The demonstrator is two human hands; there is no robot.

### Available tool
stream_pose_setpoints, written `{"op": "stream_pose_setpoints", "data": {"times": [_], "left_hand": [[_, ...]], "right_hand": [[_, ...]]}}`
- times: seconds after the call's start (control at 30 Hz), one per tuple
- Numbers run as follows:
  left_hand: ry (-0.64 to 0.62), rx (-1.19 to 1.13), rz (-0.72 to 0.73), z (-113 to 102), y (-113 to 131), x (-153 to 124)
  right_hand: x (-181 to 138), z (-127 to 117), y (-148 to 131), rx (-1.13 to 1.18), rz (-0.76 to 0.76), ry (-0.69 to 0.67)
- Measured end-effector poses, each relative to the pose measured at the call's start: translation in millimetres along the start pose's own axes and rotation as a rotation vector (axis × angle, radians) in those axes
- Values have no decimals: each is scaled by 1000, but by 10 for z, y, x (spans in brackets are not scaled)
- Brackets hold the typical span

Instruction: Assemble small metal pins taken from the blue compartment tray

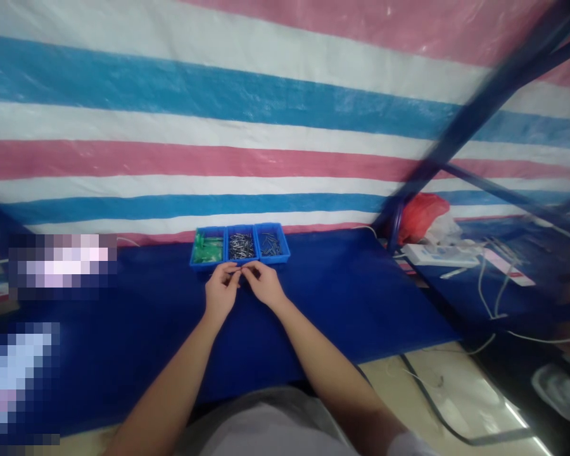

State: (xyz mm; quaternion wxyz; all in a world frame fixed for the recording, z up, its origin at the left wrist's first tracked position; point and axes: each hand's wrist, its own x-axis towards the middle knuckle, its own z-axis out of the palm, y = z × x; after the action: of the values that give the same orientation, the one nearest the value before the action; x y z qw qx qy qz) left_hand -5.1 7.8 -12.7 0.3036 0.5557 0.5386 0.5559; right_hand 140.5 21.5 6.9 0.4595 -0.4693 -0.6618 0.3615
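My left hand point(221, 286) and my right hand point(265, 282) meet fingertip to fingertip just in front of three joined blue bins. Both hands are closed in a pinch, and whatever sits between the fingertips is too small to make out. The left bin point(193, 258) holds green pieces point(209, 248). In the middle bin point(241, 260) lies a heap of small dark and silvery metal parts point(241, 246). Thin grey metal pieces point(270, 243) are scattered in the right bin point(285, 249).
A blue cloth point(342, 285) covers the table. Striped plastic sheeting point(266, 133) hangs behind it. On a second table to the right are a red bag point(420, 218), a white box point(439, 255) and loose cables point(482, 288). A dark metal post point(460, 133) slants between them.
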Motion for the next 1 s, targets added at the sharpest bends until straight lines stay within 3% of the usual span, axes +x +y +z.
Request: {"op": "stream_pose_setpoints", "data": {"times": [1.0], "left_hand": [[2,-64,6,8,68,-24]], "right_hand": [[-4,-44,-39,-83,-4,-37]]}}
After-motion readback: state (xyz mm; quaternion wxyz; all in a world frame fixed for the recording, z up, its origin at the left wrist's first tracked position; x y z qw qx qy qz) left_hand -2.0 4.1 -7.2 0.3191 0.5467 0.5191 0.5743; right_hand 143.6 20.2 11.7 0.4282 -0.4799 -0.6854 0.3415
